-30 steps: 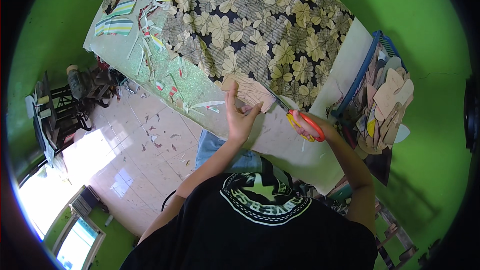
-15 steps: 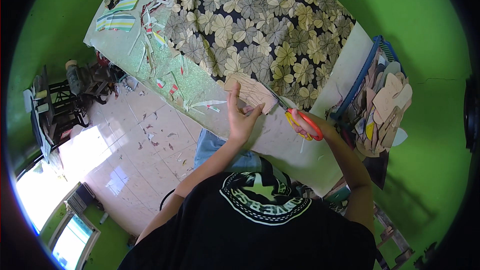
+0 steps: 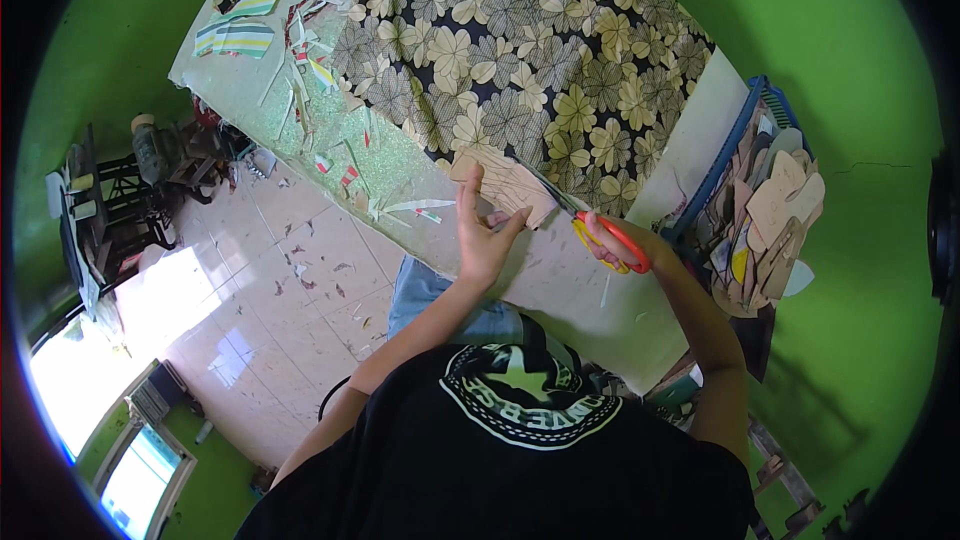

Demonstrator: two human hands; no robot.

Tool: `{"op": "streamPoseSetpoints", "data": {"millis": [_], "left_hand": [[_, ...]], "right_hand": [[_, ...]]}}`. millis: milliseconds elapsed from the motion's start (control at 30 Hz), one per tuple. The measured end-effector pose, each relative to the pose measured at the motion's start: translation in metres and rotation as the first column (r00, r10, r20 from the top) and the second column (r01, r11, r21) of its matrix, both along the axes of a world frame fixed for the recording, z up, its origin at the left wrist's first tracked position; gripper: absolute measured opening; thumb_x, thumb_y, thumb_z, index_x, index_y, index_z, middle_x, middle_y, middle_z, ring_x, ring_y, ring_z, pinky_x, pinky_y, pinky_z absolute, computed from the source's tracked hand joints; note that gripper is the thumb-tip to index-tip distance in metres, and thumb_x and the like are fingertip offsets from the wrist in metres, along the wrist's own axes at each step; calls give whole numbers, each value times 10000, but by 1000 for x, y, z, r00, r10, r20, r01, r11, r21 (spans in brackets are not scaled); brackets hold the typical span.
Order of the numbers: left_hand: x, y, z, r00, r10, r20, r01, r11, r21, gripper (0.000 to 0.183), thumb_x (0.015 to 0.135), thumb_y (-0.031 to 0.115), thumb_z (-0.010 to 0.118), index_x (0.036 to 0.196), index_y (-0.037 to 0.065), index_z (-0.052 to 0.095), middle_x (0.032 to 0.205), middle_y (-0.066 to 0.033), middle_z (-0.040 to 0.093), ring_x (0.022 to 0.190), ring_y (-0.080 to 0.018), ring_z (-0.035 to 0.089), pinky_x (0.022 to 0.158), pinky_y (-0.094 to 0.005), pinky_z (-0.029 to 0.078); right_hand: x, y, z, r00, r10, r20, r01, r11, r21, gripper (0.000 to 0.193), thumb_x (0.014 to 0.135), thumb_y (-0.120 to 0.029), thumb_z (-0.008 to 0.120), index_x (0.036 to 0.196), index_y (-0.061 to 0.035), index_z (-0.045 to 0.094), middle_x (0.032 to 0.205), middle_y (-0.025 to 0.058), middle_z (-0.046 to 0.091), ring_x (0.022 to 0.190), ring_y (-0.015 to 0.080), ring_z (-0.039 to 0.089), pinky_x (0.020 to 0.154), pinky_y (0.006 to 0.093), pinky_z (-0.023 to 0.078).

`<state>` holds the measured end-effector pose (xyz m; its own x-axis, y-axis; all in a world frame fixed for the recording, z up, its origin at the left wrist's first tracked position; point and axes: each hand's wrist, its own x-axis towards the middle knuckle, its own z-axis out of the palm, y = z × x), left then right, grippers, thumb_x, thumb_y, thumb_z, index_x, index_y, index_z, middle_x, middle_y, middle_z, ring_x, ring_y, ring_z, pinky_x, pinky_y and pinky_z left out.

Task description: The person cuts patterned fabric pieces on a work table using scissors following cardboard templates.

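Cutting at a table [image 3: 570, 275], seen from above: the left hand [image 3: 485, 240] pinches a tan card piece [image 3: 505, 188] between thumb and fingers, at the near edge of a floral fabric [image 3: 550, 70]; the right hand [image 3: 607, 233] has its fingers closed round the handles of red-and-yellow scissors [image 3: 636, 243], blades beside the card's right edge; a blue basket [image 3: 722, 152] of similar cut pieces [image 3: 775, 205] stands at right

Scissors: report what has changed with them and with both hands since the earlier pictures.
The right hand and the handles of the scissors have shifted slightly away from the body. Nothing was visibly taken hold of or let go. The left hand stays on the peach-coloured piece, and the flowered fabric lies as before.
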<state>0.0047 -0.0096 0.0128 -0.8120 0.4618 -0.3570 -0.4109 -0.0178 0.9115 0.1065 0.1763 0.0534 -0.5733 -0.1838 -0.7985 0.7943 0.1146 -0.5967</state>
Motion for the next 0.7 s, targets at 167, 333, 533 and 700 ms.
{"op": "streamPoseSetpoints", "data": {"millis": [167,333,533,700], "left_hand": [[0,0,-5,998,6,-68,-8,1000,-18,767,660,-48,662,1295,41,242,1187,-103,310,774,-100,516,574,-188,483],[0,-1,-4,999,-13,-41,13,1000,-6,763,671,-80,637,1299,33,219,1239,-95,270,684,-77,519,564,-183,487],[-1,-1,-4,999,-18,-29,19,1000,16,764,681,-114,611,1305,25,192,1296,-95,221,610,-54,520,560,-182,493],[-1,-2,-5,999,-31,-42,31,999,-10,765,682,-111,613,1305,24,192,1306,-103,217,612,-54,522,558,-181,491]], "right_hand": [[1,5,-3,1000,-7,28,9,998,-59,511,839,-590,193,762,-115,366,525,-22,362,381,53,325,346,199,315],[1,7,-7,1000,-5,-17,4,998,-65,502,842,-584,205,759,-116,368,518,-24,358,375,51,327,338,198,313],[-7,11,-1,999,32,20,-31,999,-38,491,841,-581,225,770,-120,378,516,-27,360,364,48,337,325,202,314],[-10,12,3,999,39,9,-39,999,6,474,845,-568,252,770,-122,394,512,-27,362,350,51,335,315,205,313]]}}
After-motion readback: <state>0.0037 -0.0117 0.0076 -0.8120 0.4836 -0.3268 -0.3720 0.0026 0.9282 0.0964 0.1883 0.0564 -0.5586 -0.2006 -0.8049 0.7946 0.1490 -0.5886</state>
